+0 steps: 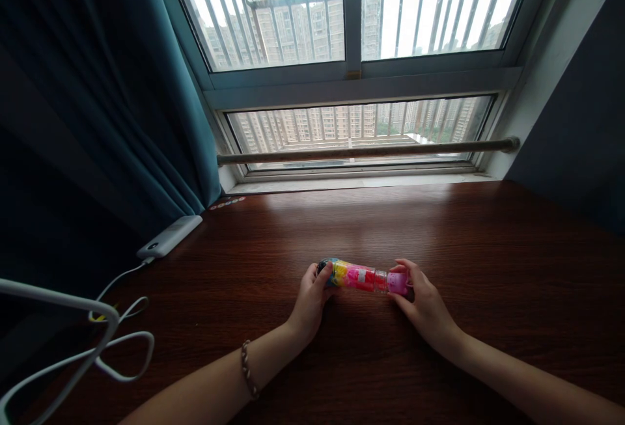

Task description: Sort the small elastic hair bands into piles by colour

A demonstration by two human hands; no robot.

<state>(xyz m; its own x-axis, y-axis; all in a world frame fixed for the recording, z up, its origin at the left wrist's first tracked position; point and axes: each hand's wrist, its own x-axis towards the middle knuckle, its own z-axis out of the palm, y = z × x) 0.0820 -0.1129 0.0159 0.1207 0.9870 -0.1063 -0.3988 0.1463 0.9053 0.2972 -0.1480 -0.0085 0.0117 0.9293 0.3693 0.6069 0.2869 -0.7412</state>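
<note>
A multicoloured bottle (354,276) is held sideways over the table (488,236), its pink cap (397,283) to the right. The left hand (311,295) grips the bottle's dark end (322,265); the right hand (426,301) pinches the cap. Over to the left, a white corded device (170,236) sits by the blue curtain (180,125), beside the window (352,21).

slim multicoloured tube (360,276), pink-ended, sideways
</note>
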